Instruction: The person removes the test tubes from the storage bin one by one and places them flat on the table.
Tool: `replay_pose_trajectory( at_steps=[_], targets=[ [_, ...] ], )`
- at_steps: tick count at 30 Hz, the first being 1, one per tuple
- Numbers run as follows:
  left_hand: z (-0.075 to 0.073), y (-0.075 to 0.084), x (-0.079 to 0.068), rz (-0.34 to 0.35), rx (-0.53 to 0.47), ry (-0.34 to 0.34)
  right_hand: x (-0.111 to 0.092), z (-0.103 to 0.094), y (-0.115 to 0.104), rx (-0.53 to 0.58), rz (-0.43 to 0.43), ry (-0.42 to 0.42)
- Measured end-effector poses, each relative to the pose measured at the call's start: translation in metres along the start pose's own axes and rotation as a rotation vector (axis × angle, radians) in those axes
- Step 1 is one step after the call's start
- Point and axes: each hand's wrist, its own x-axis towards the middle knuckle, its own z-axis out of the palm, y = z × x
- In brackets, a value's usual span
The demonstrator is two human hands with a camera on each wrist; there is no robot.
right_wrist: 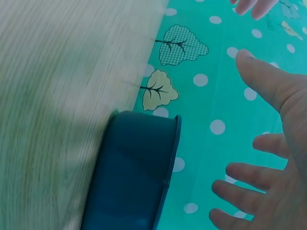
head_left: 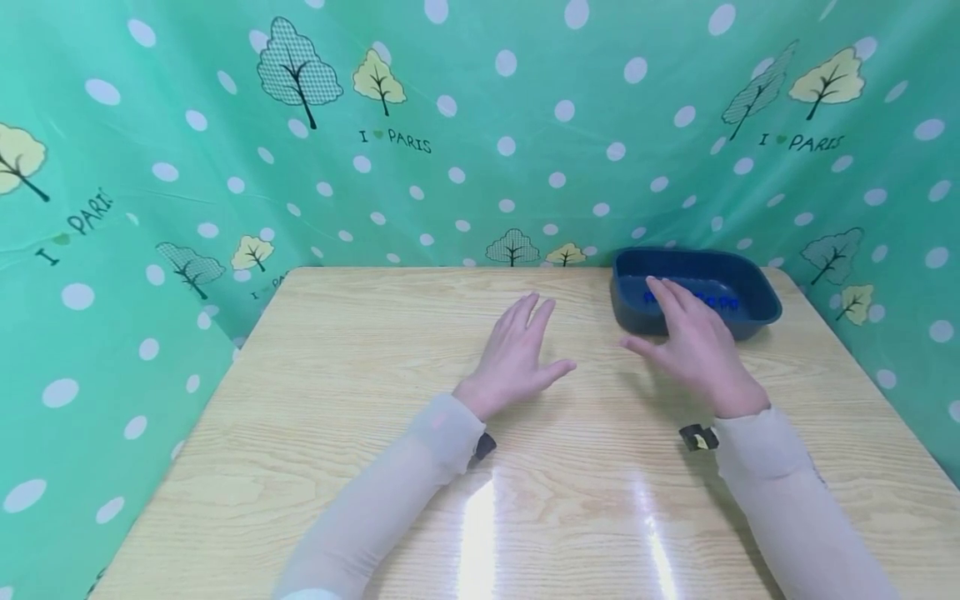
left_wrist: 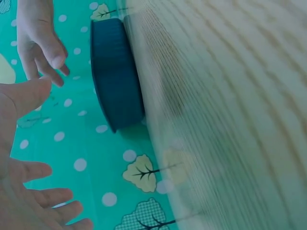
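Note:
A dark blue plastic basin stands at the back right of the wooden table, with bright blue things partly showing inside it. My right hand hovers just in front of the basin, thumb spread away from the fingers, and overlaps its near wall in the head view. Left of it, my left hand is held over the middle of the table, fingers extended and thumb out to the side. Neither hand holds anything. In the right wrist view the spread fingers are apart from the basin.
The pale wooden table ends at the back against a green curtain with white dots and printed trees, which also hangs along both sides. Dark straps show at both sleeve cuffs. Bright light reflections lie on the table's near part.

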Motion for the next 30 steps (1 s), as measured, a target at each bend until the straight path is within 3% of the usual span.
replay_pose_trajectory(
  at_steps=[11, 18, 30],
  targets=[
    [0.004, 0.009, 0.010, -0.053, -0.029, -0.035, -0.002, -0.005, 0.012, 0.018, 0.036, -0.018],
    [0.011, 0.015, 0.018, -0.050, -0.035, -0.048, -0.002, -0.008, 0.017, 0.040, 0.085, -0.052],
    [0.016, 0.023, 0.028, -0.079, -0.139, -0.065, 0.000, -0.009, 0.029, 0.040, 0.087, -0.047]
  ],
)
